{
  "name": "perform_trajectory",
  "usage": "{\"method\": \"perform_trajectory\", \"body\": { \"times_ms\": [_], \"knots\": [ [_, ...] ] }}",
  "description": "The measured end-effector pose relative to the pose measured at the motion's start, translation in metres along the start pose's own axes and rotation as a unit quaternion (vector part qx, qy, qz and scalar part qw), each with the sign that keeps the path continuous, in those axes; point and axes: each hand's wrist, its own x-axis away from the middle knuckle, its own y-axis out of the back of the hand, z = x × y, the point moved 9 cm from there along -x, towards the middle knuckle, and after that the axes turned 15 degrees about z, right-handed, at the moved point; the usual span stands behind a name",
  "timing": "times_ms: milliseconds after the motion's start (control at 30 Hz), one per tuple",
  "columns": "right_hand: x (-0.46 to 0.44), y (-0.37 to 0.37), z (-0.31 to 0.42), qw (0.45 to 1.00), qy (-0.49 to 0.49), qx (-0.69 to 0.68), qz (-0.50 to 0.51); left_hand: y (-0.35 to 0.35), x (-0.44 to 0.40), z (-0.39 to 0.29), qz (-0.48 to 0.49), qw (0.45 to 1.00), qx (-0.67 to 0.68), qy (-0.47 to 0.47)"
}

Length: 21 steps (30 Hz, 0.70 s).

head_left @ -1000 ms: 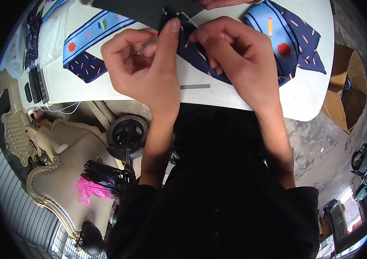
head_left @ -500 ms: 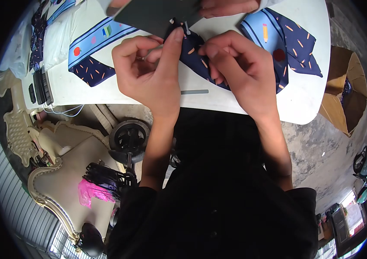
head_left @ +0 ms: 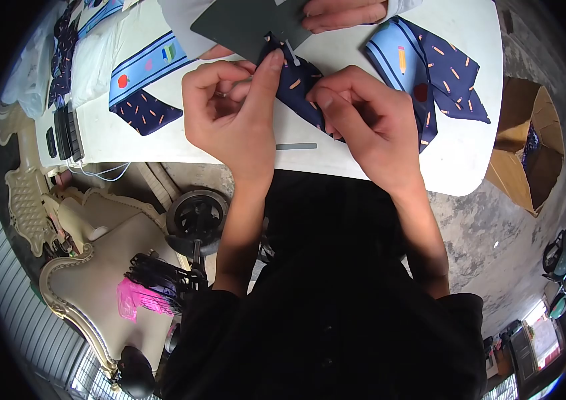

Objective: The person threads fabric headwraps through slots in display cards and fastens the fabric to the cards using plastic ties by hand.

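Observation:
Dark blue fabric with a pencil print (head_left: 298, 83) lies between my two hands. My left hand (head_left: 236, 113) pinches its upper left part between thumb and fingers. Beside that thumb a small whitish strip (head_left: 292, 53) stands out at the fabric's edge. My right hand (head_left: 369, 123) is closed on the same fabric farther right, its fingertips partly hidden. Behind my hands, a dark grey-green board (head_left: 243, 30) reaches in over the white table (head_left: 449, 167). On the right, light blue fabric with a pencil and an apple (head_left: 396, 57) lies with more navy fabric.
A co-worker's hand (head_left: 344, 15) is at the top edge. Another printed piece (head_left: 146, 113) lies left, near clear plastic bags (head_left: 93, 73). A flat grey strip (head_left: 296, 146) lies near the table's front edge. An open cardboard box (head_left: 523, 147) stands right of the table.
The view has shifted, so the table and hands appear lower. The board and the co-worker's hands show more now. My hands keep their pinching poses on the navy fabric.

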Motion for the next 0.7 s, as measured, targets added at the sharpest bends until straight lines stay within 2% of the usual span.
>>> {"method": "perform_trajectory", "body": {
  "times_ms": [233, 333, 433, 533, 700],
  "knots": [
    [-0.0006, -0.0006, -0.0002, 1.0, 0.004, 0.019, 0.007, 0.0004, 0.0014, 0.0013, -0.006, 1.0, -0.008, 0.019],
    [-0.0007, -0.0009, 0.0001, 1.0, -0.003, 0.023, 0.01, 0.0002, 0.0014, 0.0046, -0.014, 0.999, 0.03, 0.005],
    [-0.0011, 0.003, 0.0004, 0.998, 0.039, 0.007, -0.05, -0.0003, 0.0004, 0.0055, -0.012, 1.0, 0.027, 0.003],
    [-0.0015, 0.0024, -0.0012, 0.998, 0.037, 0.001, -0.047, 0.0005, 0.0019, 0.0035, -0.017, 0.999, 0.006, 0.036],
    [-0.0021, 0.0027, -0.0005, 0.998, 0.042, 0.003, -0.049, 0.0006, 0.0014, 0.0031, -0.019, 0.999, 0.017, 0.024]
  ]
}}
